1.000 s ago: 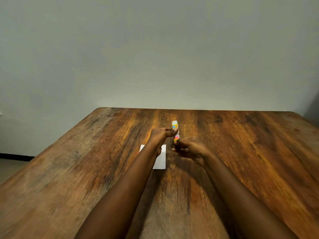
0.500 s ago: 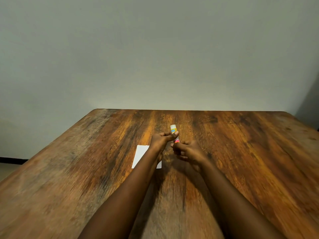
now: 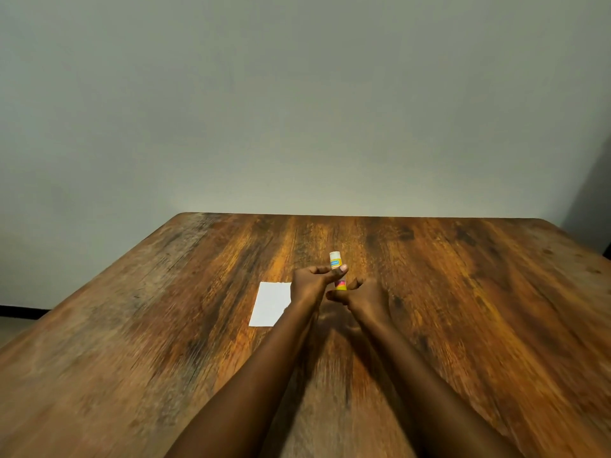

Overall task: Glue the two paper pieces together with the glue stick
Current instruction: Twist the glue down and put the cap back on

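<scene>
A small glue stick (image 3: 336,262) with a yellow label and a white top stands upright between both hands above the table's middle. My left hand (image 3: 314,280) pinches its upper part between thumb and fingers. My right hand (image 3: 362,297) grips its lower end, where a pink and yellow band shows. A white paper piece (image 3: 270,304) lies flat on the table just left of my left wrist, its right edge hidden by the arm. Only one paper piece is visible.
A wooden table (image 3: 463,309) with dark grain fills the lower view; its far edge meets a plain grey-green wall (image 3: 297,110). The left table edge drops to a floor with a dark baseboard (image 3: 20,310).
The view has shifted right, so the paper shows more fully left of my arm. Both hands keep hold of the glue stick, at about the same spot.
</scene>
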Motion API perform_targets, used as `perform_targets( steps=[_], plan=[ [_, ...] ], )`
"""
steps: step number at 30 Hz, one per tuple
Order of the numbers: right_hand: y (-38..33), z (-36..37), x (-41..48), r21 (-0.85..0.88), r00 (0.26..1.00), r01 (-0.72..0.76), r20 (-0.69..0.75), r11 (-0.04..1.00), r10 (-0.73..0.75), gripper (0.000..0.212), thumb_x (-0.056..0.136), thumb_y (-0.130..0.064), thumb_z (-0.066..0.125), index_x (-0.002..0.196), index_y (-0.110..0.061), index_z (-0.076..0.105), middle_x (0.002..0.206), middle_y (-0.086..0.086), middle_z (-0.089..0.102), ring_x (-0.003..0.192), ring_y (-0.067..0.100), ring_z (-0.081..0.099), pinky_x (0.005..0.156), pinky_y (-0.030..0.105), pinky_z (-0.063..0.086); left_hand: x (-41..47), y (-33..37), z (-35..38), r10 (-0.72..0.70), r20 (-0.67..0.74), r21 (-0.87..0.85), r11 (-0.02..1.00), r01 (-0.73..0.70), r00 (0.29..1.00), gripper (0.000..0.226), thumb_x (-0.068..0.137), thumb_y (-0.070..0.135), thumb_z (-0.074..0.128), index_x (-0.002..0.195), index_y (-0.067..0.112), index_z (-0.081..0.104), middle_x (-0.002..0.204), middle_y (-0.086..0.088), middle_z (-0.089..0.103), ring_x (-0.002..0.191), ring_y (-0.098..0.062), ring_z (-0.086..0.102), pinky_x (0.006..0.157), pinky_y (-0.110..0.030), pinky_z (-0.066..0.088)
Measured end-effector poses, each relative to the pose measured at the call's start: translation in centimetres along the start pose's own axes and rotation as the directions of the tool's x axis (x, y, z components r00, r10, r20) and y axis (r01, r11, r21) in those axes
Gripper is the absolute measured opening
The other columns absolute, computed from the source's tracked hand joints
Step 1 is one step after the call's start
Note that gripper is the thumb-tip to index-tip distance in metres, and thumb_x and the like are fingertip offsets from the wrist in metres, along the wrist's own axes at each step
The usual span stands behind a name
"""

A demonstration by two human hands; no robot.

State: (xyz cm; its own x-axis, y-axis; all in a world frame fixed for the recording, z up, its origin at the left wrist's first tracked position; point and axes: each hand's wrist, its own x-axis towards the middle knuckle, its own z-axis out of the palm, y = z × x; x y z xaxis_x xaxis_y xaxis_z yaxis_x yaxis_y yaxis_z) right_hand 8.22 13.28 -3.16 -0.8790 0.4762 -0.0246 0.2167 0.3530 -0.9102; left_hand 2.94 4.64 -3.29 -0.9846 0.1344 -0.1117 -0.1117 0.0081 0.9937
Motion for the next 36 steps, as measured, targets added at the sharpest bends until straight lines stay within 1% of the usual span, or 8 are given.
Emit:
perform_targets(
  steps=[8,11,14,18,23,27,32,36],
  plan=[
    [2.0,-3.5,2.0,-0.211,1.000,0.013,0.014,0.977,-0.010,0.041,0.085,-0.001,0.062,0.125,-0.007,0.056,0.118,0.011,0.061,0.095,0.019,0.065,0.077,0.036,0.059,-0.1,0.0,-0.5,0.017,0.050,-0.050,0.999,-0.014,0.999,0.039,0.084,0.021,0.068,0.118,0.001,0.063,0.121,-0.012,0.066,0.103,-0.018,0.062,0.079,-0.022,0.048],
    [3.0,-4.2,2.7,-0.380,0.999,0.040,0.012,0.924,-0.038,0.042,0.090,0.002,0.051,0.129,-0.012,0.052,0.121,0.012,0.056,0.085,0.019,0.065,0.066,0.038,0.061,-0.4,0.0,-0.7,0.010,0.098,-0.038,0.999,-0.007,0.995,0.042,0.086,0.022,0.066,0.124,0.006,0.058,0.126,-0.011,0.063,0.099,-0.017,0.062,0.078,-0.025,0.052],
    [3.8,-4.1,2.8,-0.584,0.993,0.095,0.109,0.806,-0.039,0.042,0.091,-0.007,0.052,0.132,-0.019,0.051,0.126,0.009,0.056,0.102,0.022,0.061,0.079,0.036,0.057,-0.8,0.0,-1.0,0.012,0.141,-0.012,1.000,-0.010,0.990,0.042,0.089,0.027,0.062,0.128,0.013,0.053,0.126,-0.009,0.062,0.089,-0.013,0.062,0.062,-0.023,0.044],
    [4.2,-3.4,2.5,-0.670,0.988,0.138,0.146,0.729,-0.053,0.025,0.094,-0.013,0.048,0.115,-0.013,0.061,0.113,0.008,0.062,0.095,0.016,0.060,0.084,0.033,0.055,-1.1,0.0,-1.3,0.001,0.215,0.065,0.998,-0.015,0.977,0.041,0.094,0.029,0.054,0.132,0.019,0.045,0.121,-0.010,0.064,0.099,-0.021,0.063,0.071,-0.030,0.049],
    [2.6,-3.3,2.8,-0.077,1.000,-0.029,0.001,0.997,0.029,0.021,0.085,-0.002,0.061,0.105,-0.007,0.065,0.087,0.005,0.063,0.074,0.015,0.064,0.064,0.028,0.057,-0.9,-0.6,-1.8,0.035,0.242,0.183,0.980,-0.081,0.970,0.037,0.096,0.022,0.050,0.133,0.016,0.045,0.123,-0.013,0.062,0.108,-0.031,0.063,0.065,-0.026,0.051],
    [0.5,-3.4,2.8,0.546,0.992,-0.054,0.124,0.836,-0.017,0.011,0.087,-0.001,0.059,0.094,-0.008,0.054,0.088,0.011,0.063,0.077,0.020,0.063,0.065,0.025,0.053,-0.8,-0.9,-2.1,-0.004,0.271,0.229,0.972,-0.060,0.963,0.032,0.099,0.015,0.046,0.128,0.006,0.053,0.116,-0.016,0.061,0.096,-0.021,0.058,0.058,-0.016,0.048],
    [-0.7,-2.3,3.1,0.696,0.981,-0.013,0.149,0.718,-0.127,0.033,0.092,0.003,0.048,0.123,-0.007,0.055,0.095,0.002,0.064,0.086,0.012,0.058,0.076,0.024,0.046,-0.6,-1.1,-2.3,-0.023,0.295,0.277,0.959,-0.062,0.955,0.030,0.099,0.012,0.044,0.128,0.007,0.054,0.107,-0.007,0.060,0.089,-0.020,0.060,0.065,-0.023,0.049],
    [-0.9,-1.5,2.8,0.660,0.975,0.001,0.165,0.751,-0.146,0.022,0.090,0.007,0.049,0.106,-0.006,0.056,0.093,0.006,0.064,0.085,0.014,0.061,0.074,0.026,0.049,-0.6,-1.0,-2.4,0.002,0.318,0.299,0.949,-0.102,0.948,0.031,0.099,0.010,0.043,0.129,0.007,0.053,0.106,-0.006,0.059,0.081,-0.014,0.058,0.069,-0.022,0.049]
  ],
)
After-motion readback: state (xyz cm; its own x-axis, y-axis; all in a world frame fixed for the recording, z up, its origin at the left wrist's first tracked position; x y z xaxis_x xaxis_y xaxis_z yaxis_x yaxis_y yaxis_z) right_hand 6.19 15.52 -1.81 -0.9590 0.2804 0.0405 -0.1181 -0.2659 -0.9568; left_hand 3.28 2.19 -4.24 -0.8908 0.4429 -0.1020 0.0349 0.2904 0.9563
